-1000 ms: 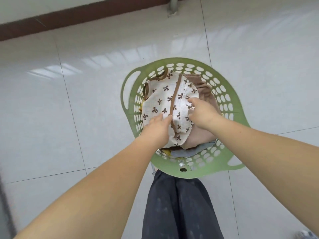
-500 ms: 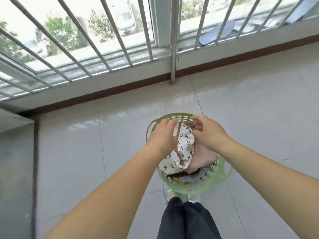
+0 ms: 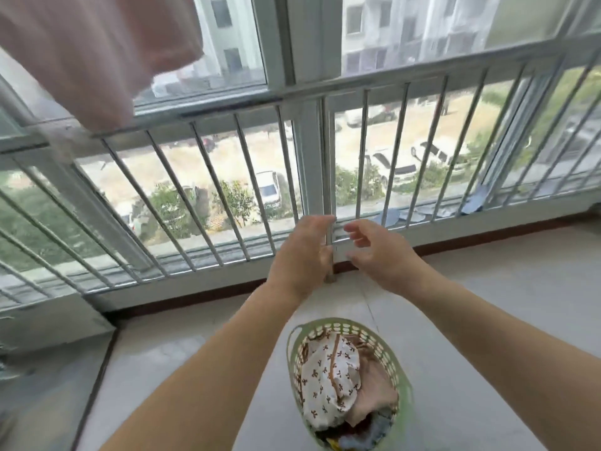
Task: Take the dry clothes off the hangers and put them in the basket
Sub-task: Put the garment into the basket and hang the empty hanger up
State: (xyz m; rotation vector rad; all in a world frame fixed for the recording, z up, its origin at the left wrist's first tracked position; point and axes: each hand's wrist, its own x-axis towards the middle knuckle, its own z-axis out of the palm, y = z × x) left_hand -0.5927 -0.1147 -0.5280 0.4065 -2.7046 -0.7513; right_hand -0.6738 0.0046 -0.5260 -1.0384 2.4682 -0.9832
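At far left, up high, hung a pink garment (image 3: 87, 50), likely next off. Nearer the middle, raised left hand (image 3: 304, 255) with fingers straight and together, empty; right hand (image 3: 377, 252) with fingers loosely curled, empty. Near right, green basket (image 3: 401, 379) held bow-print cloth (image 3: 328, 382). Probably between garments; called for reaching up-left. No readable writing.

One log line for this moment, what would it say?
left hand: open, empty | right hand: open, empty | bow-print white garment: in green plastic basket | pink cloth: hanging
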